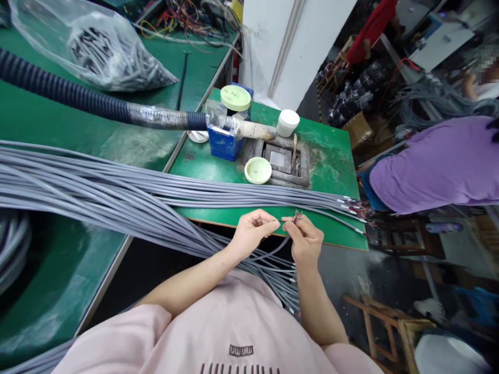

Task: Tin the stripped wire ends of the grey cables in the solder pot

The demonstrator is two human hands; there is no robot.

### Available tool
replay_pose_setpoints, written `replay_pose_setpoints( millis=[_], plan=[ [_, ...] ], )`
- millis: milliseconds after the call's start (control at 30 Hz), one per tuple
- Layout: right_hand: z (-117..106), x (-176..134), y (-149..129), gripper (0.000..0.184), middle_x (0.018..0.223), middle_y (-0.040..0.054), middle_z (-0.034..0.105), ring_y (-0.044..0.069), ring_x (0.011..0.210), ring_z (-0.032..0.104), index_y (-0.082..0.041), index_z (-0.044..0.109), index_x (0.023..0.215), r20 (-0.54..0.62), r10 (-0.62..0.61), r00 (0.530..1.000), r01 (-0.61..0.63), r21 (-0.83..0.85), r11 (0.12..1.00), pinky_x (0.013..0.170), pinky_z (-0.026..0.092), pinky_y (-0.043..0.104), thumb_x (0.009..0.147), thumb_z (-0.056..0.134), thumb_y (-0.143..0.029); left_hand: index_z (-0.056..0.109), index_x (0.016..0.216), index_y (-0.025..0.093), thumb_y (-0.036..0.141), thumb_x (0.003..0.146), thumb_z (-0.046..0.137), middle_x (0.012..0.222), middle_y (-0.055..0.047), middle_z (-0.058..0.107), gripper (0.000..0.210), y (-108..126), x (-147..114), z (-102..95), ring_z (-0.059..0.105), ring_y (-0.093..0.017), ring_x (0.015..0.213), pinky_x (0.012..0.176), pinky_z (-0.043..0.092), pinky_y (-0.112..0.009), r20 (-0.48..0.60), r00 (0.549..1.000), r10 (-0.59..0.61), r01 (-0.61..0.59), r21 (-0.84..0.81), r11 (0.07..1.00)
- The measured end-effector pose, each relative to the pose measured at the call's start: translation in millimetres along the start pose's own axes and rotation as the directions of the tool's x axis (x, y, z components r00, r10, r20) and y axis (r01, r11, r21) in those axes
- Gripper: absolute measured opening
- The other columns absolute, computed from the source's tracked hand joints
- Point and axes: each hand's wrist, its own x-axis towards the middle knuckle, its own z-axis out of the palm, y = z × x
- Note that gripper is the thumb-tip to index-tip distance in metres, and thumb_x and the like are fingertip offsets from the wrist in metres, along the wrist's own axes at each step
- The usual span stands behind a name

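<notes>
By the right hand (306,238), the thin wires (297,216) of one grey cable (281,245) are pinched. Just beside it, the left hand (255,232) is drawn together at its fingertips; whether a wire is held cannot be told. Wires are best parted gently. Beyond, more cables (234,191) are laid across a green table (331,158).

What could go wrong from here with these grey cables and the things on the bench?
The thin wires in the right hand splay out, so one might bend or snag.
The pale green bowl stands close beside the upper grey cables; a tug on them might knock it.
The lower cable bundle droops past the edge of the green bench, so its weight might drag it down.
</notes>
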Motion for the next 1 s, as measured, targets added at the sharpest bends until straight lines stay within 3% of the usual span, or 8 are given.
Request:
replay_pose_setpoints(
  millis=[367,600,700,767,833,900,933,1000],
  plan=[
    [10,4,1,0.01,0.069,0.0009,0.066,0.014,0.063,0.057,-0.02,0.071,0.071,-0.077,-0.054,0.996,0.054,-0.001,0.999,0.06,0.045,0.029,0.078,0.066,-0.025,0.065,0.067,0.013,0.04,0.056,0.083,0.054,0.003,0.061,0.035,-6,-2,-0.9,0.05,-0.005,0.047,0.05,0.042,-0.019,0.007,1.0,-0.018,0.019,-0.183,0.983],
    [16,8,0,0.011,0.068,0.0,0.065,0.015,0.064,0.059,-0.02,0.07,0.071,-0.062,-0.093,0.994,0.091,-0.034,0.995,0.062,0.047,0.029,0.078,0.067,-0.027,0.063,0.066,0.013,0.044,0.056,0.081,0.053,0.003,0.059,0.037,-11,-5,-1.2,0.048,-0.005,0.045,0.047,0.04,-0.019,0.034,0.998,-0.061,0.067,-0.196,0.978],
    [16,17,-8,0.009,0.063,-0.0013,0.061,0.013,0.059,0.056,-0.02,0.071,0.074,-0.016,-0.099,0.995,0.097,-0.075,0.992,0.057,0.045,0.027,0.079,0.066,-0.027,0.063,0.069,0.013,0.045,0.063,0.077,0.056,0.002,0.059,0.035,-6,-3,-6.6,0.05,-0.006,0.048,0.05,0.041,-0.02,0.058,0.998,0.022,-0.015,-0.108,0.994],
    [15,30,-16,0.013,0.06,-0.0021,0.057,0.012,0.056,0.053,-0.019,0.069,0.07,0.016,-0.116,0.993,0.117,-0.123,0.985,0.054,0.042,0.026,0.079,0.066,-0.027,0.064,0.072,0.014,0.042,0.071,0.071,0.059,0.001,0.06,0.03,1,-1,-14.7,0.051,-0.007,0.051,0.052,0.042,-0.021,0.07,0.987,0.142,-0.146,0.047,0.988],
    [14,49,-25,0.021,0.058,-0.0023,0.054,0.011,0.055,0.052,-0.018,0.065,0.062,0.069,-0.144,0.987,0.154,-0.182,0.971,0.053,0.04,0.026,0.08,0.065,-0.029,0.066,0.075,0.014,0.037,0.078,0.065,0.063,0.0,0.063,0.023,10,3,-26.5,0.051,-0.008,0.054,0.054,0.042,-0.022,0.082,0.948,0.307,-0.318,0.284,0.905],
    [15,71,-32,0.027,0.056,-0.0022,0.053,0.011,0.054,0.05,-0.018,0.062,0.057,0.14,-0.171,0.975,0.201,-0.239,0.95,0.053,0.039,0.026,0.081,0.063,-0.029,0.066,0.076,0.015,0.032,0.082,0.061,0.068,-0.001,0.065,0.018,18,8,-40.4,0.052,-0.009,0.058,0.058,0.042,-0.022,0.118,0.88,0.461,-0.45,0.521,0.726],
    [17,82,-34,0.027,0.056,-0.0022,0.052,0.011,0.053,0.049,-0.017,0.061,0.057,0.179,-0.176,0.968,0.22,-0.27,0.937,0.053,0.038,0.026,0.081,0.063,-0.029,0.066,0.076,0.016,0.03,0.083,0.06,0.069,-0.001,0.066,0.017,21,11,-47.2,0.053,-0.01,0.061,0.06,0.042,-0.023,0.142,0.85,0.507,-0.478,0.612,0.63],
    [24,105,-34,0.026,0.055,-0.0024,0.052,0.01,0.052,0.047,-0.017,0.062,0.057,0.25,-0.172,0.953,0.254,-0.345,0.904,0.053,0.036,0.025,0.08,0.062,-0.029,0.065,0.077,0.017,0.027,0.084,0.058,0.07,0.0,0.066,0.014,24,17,-59.1,0.054,-0.011,0.063,0.061,0.041,-0.024,0.185,0.837,0.516,-0.464,0.74,0.487]
  ],
)
